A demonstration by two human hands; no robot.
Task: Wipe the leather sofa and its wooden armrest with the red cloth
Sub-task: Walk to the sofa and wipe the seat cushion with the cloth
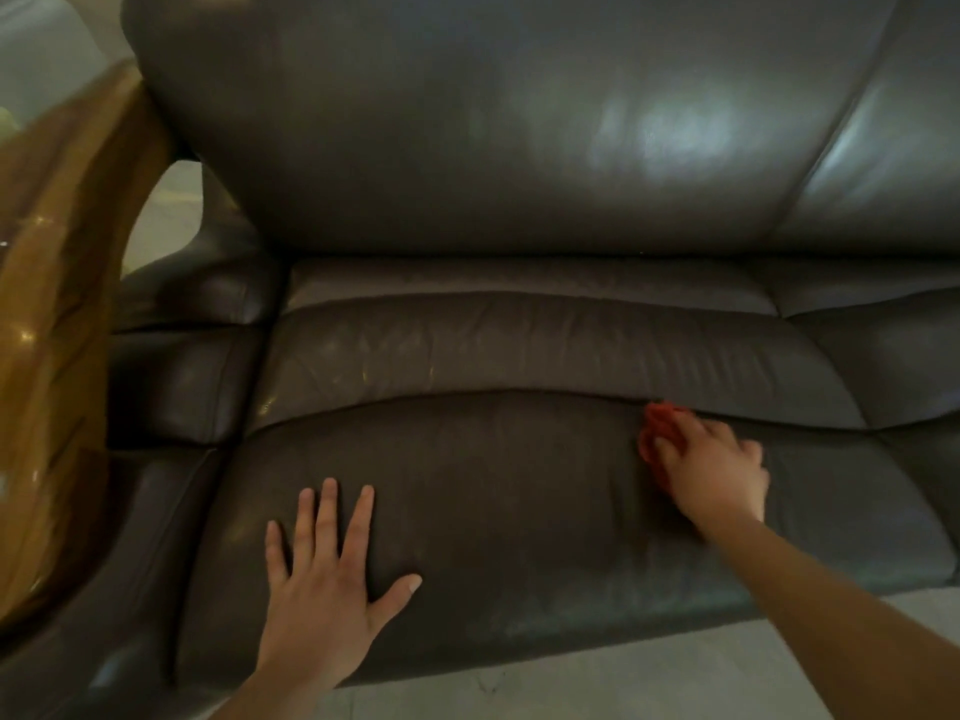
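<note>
A dark brown leather sofa [493, 459] fills the view, its backrest rising at the top. At the far left curves its glossy wooden armrest [57, 314]. My right hand [711, 470] presses a bunched red cloth [660, 428] onto the seat cushion, close to the seam at the right of the cushion; most of the cloth is hidden under the palm. My left hand [327, 579] lies flat on the front of the same cushion, fingers spread, holding nothing.
A second seat cushion [893, 366] adjoins on the right. Pale floor [597, 688] shows below the sofa's front edge and through the gap behind the armrest. A padded leather side panel [176, 387] sits between armrest and seat.
</note>
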